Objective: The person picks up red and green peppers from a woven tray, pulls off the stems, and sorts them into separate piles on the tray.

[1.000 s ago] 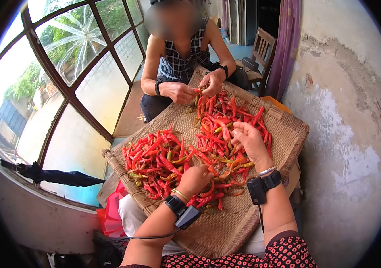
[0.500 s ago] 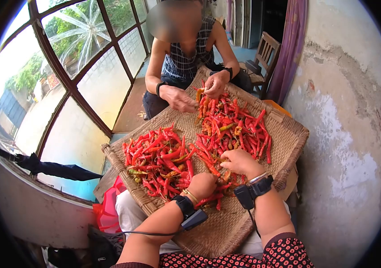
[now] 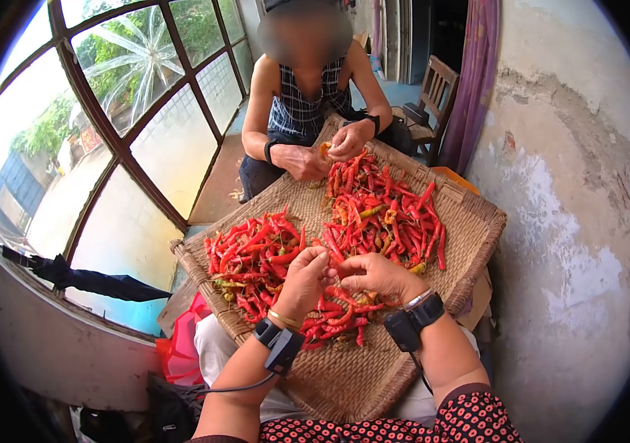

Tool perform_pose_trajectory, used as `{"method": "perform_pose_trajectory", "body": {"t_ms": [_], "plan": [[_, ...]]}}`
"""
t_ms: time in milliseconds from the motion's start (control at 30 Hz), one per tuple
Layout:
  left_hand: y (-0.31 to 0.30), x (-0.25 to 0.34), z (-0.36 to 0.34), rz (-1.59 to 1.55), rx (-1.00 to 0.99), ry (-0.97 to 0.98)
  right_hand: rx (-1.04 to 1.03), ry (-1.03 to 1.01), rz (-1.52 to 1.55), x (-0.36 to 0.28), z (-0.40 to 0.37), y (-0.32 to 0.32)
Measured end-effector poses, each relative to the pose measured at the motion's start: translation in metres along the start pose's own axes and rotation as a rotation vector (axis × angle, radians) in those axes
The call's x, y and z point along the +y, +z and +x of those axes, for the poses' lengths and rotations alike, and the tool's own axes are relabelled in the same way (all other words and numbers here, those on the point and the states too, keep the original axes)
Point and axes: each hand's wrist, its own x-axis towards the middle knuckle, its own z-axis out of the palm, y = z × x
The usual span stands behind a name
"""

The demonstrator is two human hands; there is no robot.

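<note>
A woven tray (image 3: 359, 373) bears red chili peppers in loose heaps, one heap (image 3: 256, 247) at the left and a larger heap (image 3: 381, 214) toward the far side. Above the near peppers, my left hand (image 3: 304, 280) and my right hand (image 3: 385, 277) meet with their fingers pinched. A red chili pepper (image 3: 332, 260) shows between them, partly hidden by my fingers. More peppers (image 3: 337, 325) lie below my hands, some orange or shrivelled. Across the tray, a person's two hands (image 3: 315, 159) hold a small orange-yellow pepper (image 3: 324, 150).
The person (image 3: 307, 103) sits facing me at the tray's far side. A window wall (image 3: 174, 133) runs along the left, with a folded dark umbrella (image 3: 101, 280) near its base. A wooden chair (image 3: 436, 103) stands behind at right, beside a peeling wall (image 3: 566, 221).
Both my hands have risen from the peppers and come together, the left one moving up and left. The other person's hands have drawn closer together.
</note>
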Motion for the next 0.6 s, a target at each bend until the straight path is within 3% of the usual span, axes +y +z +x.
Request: {"method": "perform_pose_trajectory", "body": {"t_ms": [133,233,367,467,533,567,600], "plan": [[-0.005,-0.002,-0.001,-0.148,-0.014,-0.02,-0.116,0.13,-0.349,0.014,0.009,-0.002],[-0.011,-0.007,0.002,-0.149,0.013,-0.013,-0.015,0.151,-0.079,0.013,0.006,0.004],[-0.012,-0.013,0.002,-0.185,-0.029,-0.073,0.021,0.096,-0.143,0.019,0.012,0.005],[-0.013,-0.015,0.005,-0.199,-0.088,-0.091,-0.095,0.044,-0.297,0.026,0.015,0.002],[-0.008,-0.009,0.004,-0.055,0.088,-0.062,-0.023,0.092,-0.504,0.026,0.016,-0.005],[-0.011,-0.011,0.005,-0.058,0.091,-0.065,0.079,0.201,-0.484,0.024,0.016,-0.01],[-0.018,-0.013,0.007,0.174,0.087,0.003,0.174,0.199,-0.358,0.017,0.015,-0.016]]}}
